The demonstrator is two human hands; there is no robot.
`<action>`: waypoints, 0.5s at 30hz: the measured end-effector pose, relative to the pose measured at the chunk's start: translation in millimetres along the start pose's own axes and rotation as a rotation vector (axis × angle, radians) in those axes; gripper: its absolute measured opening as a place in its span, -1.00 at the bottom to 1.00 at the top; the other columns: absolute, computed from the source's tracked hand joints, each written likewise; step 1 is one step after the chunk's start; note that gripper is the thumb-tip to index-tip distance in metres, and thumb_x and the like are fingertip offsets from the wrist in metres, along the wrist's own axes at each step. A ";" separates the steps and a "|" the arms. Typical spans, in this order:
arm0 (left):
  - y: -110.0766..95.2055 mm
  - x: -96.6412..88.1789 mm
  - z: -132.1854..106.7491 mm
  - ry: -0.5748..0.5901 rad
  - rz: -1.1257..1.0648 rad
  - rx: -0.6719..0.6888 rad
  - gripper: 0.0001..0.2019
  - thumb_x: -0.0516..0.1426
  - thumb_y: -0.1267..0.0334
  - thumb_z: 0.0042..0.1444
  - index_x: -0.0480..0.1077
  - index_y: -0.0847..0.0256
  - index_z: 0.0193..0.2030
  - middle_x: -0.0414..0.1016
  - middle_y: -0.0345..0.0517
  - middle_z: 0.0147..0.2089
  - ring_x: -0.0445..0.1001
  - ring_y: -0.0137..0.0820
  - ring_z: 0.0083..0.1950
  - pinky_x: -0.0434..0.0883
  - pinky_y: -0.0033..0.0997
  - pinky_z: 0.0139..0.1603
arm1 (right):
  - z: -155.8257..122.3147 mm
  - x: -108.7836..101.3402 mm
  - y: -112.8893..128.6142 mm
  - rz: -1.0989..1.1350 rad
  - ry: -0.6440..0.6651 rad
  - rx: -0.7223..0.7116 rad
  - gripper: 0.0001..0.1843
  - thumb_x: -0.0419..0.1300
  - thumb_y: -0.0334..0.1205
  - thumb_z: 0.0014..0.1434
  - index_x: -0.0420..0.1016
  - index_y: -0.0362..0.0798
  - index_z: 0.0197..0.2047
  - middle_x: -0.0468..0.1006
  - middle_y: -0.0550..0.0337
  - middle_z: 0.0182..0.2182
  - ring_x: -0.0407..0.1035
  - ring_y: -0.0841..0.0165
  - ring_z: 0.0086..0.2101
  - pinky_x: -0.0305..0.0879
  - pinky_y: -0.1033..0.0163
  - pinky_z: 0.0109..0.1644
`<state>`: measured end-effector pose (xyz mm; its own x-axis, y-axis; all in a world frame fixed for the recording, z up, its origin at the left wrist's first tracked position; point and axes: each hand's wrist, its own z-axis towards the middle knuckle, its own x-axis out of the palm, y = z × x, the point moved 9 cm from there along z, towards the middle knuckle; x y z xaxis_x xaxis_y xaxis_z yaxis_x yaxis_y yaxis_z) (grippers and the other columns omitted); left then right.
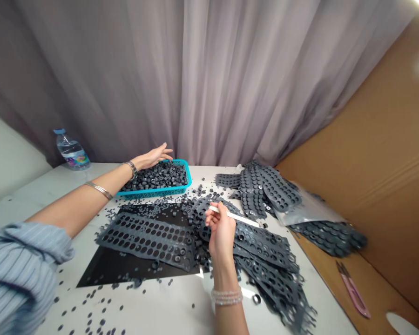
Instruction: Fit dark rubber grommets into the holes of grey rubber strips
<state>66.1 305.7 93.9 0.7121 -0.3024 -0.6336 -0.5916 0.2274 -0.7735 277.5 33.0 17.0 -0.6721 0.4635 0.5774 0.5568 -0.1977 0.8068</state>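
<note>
My left hand (pixel 154 157) lies open, fingers spread, at the far rim of a teal plastic basket (pixel 153 191), which is heaped with small dark grey rubber rings (pixel 157 177). My right hand (pixel 221 231) pinches a flat white strip (pixel 238 217) between thumb and fingers, above overlapping dark grey perforated rubber sheets (pixel 261 244). Another punched sheet (pixel 146 241) lies on a black mat (pixel 125 270) to the left of that hand. Loose rings are scattered over the mat and the white table (pixel 181 311).
A silver foil bag (pixel 309 207) with more sheets spilling out lies at the right. Pink-handled thread snips (pixel 352 293) rest on a cardboard surface by the table's right edge. A water bottle (pixel 71 151) stands at the far left, before a grey curtain (pixel 209 79).
</note>
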 end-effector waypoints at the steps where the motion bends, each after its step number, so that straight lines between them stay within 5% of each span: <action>1: -0.2 0.5 -3.1 0.007 -0.006 0.004 -0.24 -0.30 -0.21 0.21 0.16 0.23 0.36 0.48 0.17 0.16 0.46 -0.20 0.16 0.32 -0.24 0.12 | 0.4 -1.4 0.0 0.011 -0.005 0.007 -0.71 0.21 -0.03 0.05 0.40 -0.09 -0.30 0.46 0.28 -0.59 0.23 0.50 -0.64 0.14 0.38 -0.56; 7: 4.4 -11.0 -34.4 -0.071 0.040 0.078 -0.42 0.05 -0.01 0.13 0.33 0.20 0.25 0.38 0.01 0.27 0.33 -0.26 0.28 0.18 -0.31 0.29 | 4.1 -8.7 -4.2 0.100 -0.024 0.059 -0.74 0.22 -0.07 0.05 0.40 -0.09 -0.30 0.45 0.31 -0.59 0.24 0.52 -0.62 0.15 0.40 -0.53; 11: 19.5 -38.3 -62.4 -0.205 0.059 0.049 -0.46 -0.05 0.01 0.20 0.36 0.23 0.22 0.43 -0.01 0.23 0.39 -0.31 0.22 0.27 -0.35 0.22 | 7.7 -12.1 -6.7 0.142 -0.030 0.082 -0.71 0.21 -0.02 0.09 0.35 -0.06 -0.25 0.49 0.29 -0.56 0.29 0.50 -0.60 0.20 0.38 -0.50; 15: 32.9 -64.1 -115.6 -0.391 0.104 -0.037 -0.47 -0.14 0.03 0.26 0.37 0.30 0.17 0.48 0.00 0.18 0.46 -0.33 0.09 0.35 -0.34 0.12 | 11.5 -15.7 10.8 0.094 -0.019 -0.019 -0.69 0.08 0.09 0.18 0.28 0.01 -0.23 0.50 0.30 -0.52 0.30 0.47 -0.59 0.25 0.33 -0.47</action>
<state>-42.8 225.6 111.0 0.7338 0.0964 -0.6725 -0.6760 0.2023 -0.7086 299.7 33.5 15.2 -0.6079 0.4587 0.6481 0.6072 -0.2574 0.7517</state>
